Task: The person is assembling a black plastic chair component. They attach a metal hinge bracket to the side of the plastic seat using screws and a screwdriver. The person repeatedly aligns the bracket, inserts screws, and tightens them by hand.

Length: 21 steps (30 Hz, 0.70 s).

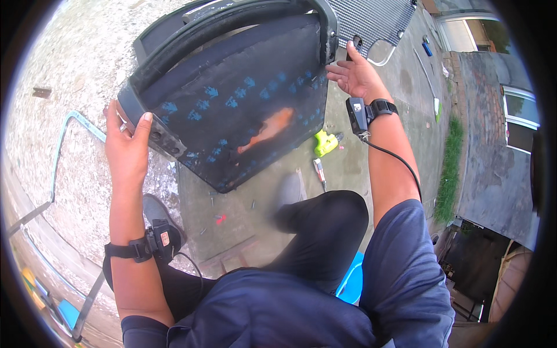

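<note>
Black padded panel [243,107], upper centre of frame, tilted, with a curved black frame [168,58] arching along its upper side. Blue paw-print marks and an orange patch on its face.

Left hand [126,148], left of centre: grasping the frame's lower-left end, thumb over the near face, other fingers mostly hidden behind. Judgement: the corner grip likely steadies the piece and sets its tilt.

Right hand [357,75], upper right of centre: released, fingers extended and spread, palm open, just beside the frame's other end. Contact with the edge: cannot tell. Judgement: probably placed there to guide or catch that side.

Lime-green power tool [326,143] and a slim hand tool [319,171] lie right of the panel's lower edge; perhaps put there for easy reach. Screws [212,200] and a small red piece [220,219] lie below the panel.

Surface: grey-green concrete [348,168] through the middle; paler, rough, flaking ground [81,46] at left. Dark mesh piece [374,23] at top, right of the panel.

Surroundings: outdoor yard. Grass strip [449,168] at right, then a weathered wall [481,87] with windows. Part of something bright blue [353,281] beside the right thigh, lower centre.
</note>
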Tool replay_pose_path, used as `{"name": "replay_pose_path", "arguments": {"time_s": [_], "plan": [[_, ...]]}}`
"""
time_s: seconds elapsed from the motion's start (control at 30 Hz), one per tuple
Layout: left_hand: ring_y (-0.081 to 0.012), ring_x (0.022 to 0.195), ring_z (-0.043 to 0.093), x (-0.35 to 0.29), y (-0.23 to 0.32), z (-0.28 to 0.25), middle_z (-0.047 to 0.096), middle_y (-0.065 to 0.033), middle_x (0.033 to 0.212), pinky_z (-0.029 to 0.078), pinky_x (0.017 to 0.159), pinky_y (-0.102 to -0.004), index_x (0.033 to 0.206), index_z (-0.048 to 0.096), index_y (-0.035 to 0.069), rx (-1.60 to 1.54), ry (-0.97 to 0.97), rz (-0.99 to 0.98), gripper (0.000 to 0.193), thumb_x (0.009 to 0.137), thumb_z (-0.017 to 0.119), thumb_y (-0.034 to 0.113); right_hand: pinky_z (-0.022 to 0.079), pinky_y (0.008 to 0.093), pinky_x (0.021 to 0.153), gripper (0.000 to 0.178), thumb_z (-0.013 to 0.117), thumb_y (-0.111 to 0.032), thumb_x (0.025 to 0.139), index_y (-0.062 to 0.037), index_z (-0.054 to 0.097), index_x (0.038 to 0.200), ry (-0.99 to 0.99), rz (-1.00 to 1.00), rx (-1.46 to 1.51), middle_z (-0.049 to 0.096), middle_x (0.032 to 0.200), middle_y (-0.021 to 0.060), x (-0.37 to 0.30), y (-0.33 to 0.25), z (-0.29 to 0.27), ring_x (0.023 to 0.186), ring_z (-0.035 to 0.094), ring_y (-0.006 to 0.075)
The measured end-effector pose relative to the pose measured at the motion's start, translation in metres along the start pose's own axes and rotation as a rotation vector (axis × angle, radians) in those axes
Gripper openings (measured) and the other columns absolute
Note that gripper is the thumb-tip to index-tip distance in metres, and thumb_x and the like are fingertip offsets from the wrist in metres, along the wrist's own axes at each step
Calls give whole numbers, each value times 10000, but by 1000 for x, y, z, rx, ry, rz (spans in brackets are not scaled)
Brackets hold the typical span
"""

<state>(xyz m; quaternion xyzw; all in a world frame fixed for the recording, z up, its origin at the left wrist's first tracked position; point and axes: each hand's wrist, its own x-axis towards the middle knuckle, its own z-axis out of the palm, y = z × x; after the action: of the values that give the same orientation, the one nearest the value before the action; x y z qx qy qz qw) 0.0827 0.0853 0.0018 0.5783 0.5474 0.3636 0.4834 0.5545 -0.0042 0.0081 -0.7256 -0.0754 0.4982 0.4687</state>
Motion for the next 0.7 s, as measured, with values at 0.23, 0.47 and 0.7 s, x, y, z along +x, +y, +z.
{"name": "replay_pose_path", "arguments": {"time_s": [0.23, 0.47, 0.7], "plan": [[-226, 1142, 607, 0, 1, 1, 543, -216, 1334, 515, 941, -308, 1501, 232, -95, -3, -6, -16, 734, 943, 674, 85, 548, 272, 521, 618, 703, -570, 861, 15, 572, 1012, 197, -151, 329, 653, 907, 172, 32, -35, -2, 711, 667, 294], [-230, 1142, 610, 0, -1, 1, 543, -219, 1334, 513, 945, -306, 1498, 242, -95, 7, -2, -11, 729, 941, 676, 85, 551, 272, 561, 274, 748, -298, 888, -54, 625, 903, 169, -325, -39, 665, 822, 72, 10, -64, 9, 707, 685, 210], [-236, 1152, 604, -1, 5, 1, 527, -226, 1349, 508, 954, -309, 1495, 242, -101, 10, -6, -15, 725, 944, 673, 89, 616, 326, 772, 345, 759, -133, 867, 54, 569, 1087, 81, -477, -136, 661, 1004, 112, -2, -51, 7, 864, 690, 217]]}}
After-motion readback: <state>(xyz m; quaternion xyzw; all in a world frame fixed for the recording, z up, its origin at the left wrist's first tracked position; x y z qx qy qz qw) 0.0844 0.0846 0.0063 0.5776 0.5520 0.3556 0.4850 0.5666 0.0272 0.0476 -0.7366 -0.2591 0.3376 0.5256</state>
